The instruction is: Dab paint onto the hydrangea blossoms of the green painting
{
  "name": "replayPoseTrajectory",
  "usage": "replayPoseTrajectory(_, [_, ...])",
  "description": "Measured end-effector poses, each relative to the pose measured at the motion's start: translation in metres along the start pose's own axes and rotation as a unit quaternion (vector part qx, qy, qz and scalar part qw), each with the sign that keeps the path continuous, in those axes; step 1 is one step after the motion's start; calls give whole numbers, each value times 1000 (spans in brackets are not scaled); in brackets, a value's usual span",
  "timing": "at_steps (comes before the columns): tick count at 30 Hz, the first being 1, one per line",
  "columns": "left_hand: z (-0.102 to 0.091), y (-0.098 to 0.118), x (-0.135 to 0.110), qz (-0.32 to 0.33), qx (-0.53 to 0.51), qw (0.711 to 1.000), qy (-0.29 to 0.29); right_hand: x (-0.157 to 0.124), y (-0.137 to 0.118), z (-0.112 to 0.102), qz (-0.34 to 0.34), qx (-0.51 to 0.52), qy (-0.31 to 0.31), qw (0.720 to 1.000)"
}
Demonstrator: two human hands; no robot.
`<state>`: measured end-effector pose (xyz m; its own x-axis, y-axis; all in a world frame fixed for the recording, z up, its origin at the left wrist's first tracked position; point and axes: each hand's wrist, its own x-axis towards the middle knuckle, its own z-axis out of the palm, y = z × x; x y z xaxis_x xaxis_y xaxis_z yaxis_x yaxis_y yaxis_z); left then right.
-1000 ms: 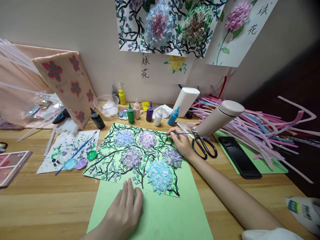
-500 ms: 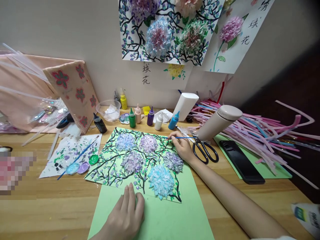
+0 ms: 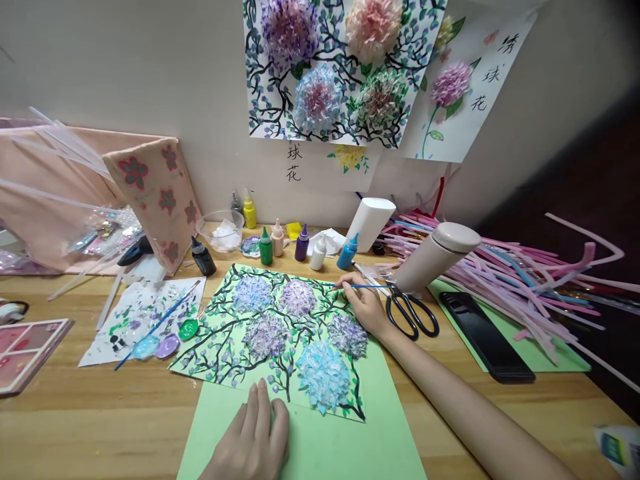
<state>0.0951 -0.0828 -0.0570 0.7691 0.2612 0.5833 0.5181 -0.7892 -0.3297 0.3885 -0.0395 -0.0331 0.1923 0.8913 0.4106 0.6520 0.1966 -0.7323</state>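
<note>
A paintbrush (image 3: 367, 286) with a blue handle is pinched in my right hand (image 3: 369, 308), its tip pointing left over the painting's upper right part. The painting (image 3: 220, 363) carries black branches, green and purple dabs and several raised fluffy flowers. Among these is a light-blue flower (image 3: 324, 377) near the lower edge. Under the painting lies a larger pale-green sheet (image 3: 345, 447). My left hand (image 3: 253, 437) rests on this sheet with fingers stretched out, its fingertips at the painting's lower edge.
Paint bottles, including a green bottle (image 3: 265, 247) and a blue bottle (image 3: 348, 252), stand behind the painting. Black-handled scissors (image 3: 411, 315), a tumbler (image 3: 430, 257) and a phone (image 3: 485, 337) lie right. A stained paper (image 3: 135, 313) with paint dishes and another brush (image 3: 163, 320) is left.
The camera view has tilted up slightly, so everything sits a little lower. My right hand still holds the paintbrush at nearly the same spot; my left hand has hardly moved.
</note>
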Motion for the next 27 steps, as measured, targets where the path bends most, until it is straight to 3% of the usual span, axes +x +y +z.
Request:
replayPoseTrajectory(18, [2, 1, -5, -2, 1, 1000, -18, 0, 1, 1, 6, 3, 0, 1000])
replayPoseTrajectory(27, [3, -2, 7, -9, 32, 999, 38, 1, 0, 0, -4, 5, 7, 1000])
